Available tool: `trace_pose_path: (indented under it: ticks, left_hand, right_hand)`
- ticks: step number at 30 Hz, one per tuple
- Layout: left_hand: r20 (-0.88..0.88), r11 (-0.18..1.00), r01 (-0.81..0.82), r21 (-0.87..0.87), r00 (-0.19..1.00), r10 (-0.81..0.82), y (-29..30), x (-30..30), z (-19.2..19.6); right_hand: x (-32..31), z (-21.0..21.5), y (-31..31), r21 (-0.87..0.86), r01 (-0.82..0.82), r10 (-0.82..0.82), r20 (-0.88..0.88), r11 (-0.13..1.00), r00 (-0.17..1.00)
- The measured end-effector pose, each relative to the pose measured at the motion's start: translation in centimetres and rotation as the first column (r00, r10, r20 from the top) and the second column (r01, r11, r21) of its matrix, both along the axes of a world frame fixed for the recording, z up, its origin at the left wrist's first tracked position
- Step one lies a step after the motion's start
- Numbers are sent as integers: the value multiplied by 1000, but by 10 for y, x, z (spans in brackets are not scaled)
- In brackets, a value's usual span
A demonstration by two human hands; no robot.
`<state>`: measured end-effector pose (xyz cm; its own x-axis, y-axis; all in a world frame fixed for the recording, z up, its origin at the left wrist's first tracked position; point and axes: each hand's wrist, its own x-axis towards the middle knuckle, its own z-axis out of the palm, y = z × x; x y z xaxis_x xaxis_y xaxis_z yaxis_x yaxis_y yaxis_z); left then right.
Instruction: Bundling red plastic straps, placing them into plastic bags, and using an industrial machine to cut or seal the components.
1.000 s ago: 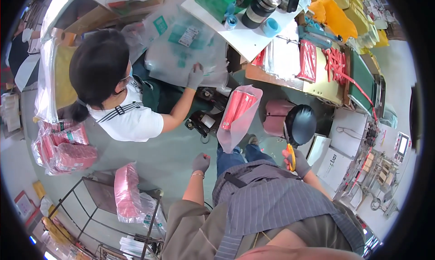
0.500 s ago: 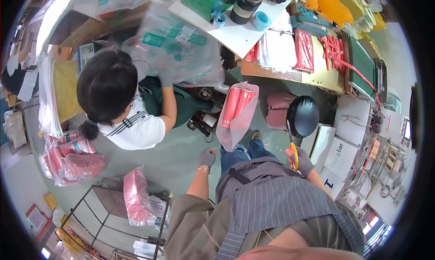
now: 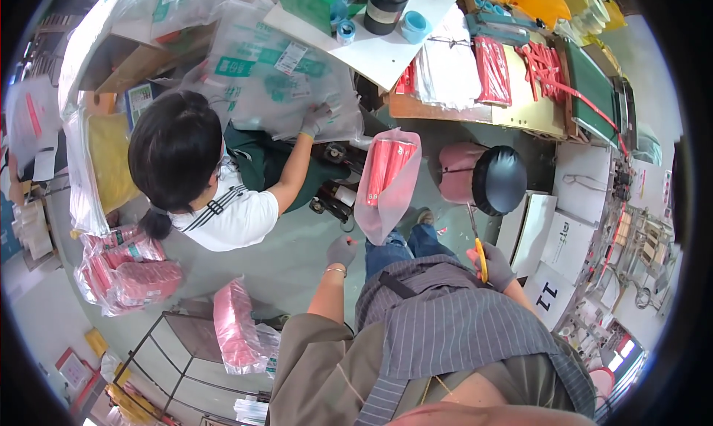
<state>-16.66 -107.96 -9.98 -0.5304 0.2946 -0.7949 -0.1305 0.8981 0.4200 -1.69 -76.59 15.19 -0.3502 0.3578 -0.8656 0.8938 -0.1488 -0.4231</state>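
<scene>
My right hand, in a grey glove with bare fingertips, is closed on yellow-handled scissors, whose blades point away from me. At my left side my left hand, gloved the same way, hangs with its fingers curled. I see nothing held in it. Just ahead of my legs stands an open, frosted plastic bag with several red, wrapped bundles inside. Neither hand touches it. A round black stool with a pink bundle beside it is ahead of my right hand.
A co-worker sits at the left, hands on large clear plastic bags. Bagged pink and red goods lie on the floor behind. Ahead is a table with red strips; a metal-framed rack stands at lower left.
The co-worker's gloved hand has moved right across the clear plastic bags. A clear bag with something red has come into view at the far left. My hands keep nearly the same pose.
</scene>
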Motion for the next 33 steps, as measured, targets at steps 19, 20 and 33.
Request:
trace_pose_path:
  ticks: [19,20,33]
  left_hand:
    - [-128,989,-138,56,981,144,-16,35,6]
    - [-138,988,-141,58,979,147,-17,43,4]
    - [-277,997,-7,-78,961,-15,54,185,35]
  right_hand:
    - [30,-4,10,198,-356,366,-18,913,930]
    - [37,-3,11,202,-357,369,-27,912,929]
    - [263,-28,56,285,-135,210,-252,949,945]
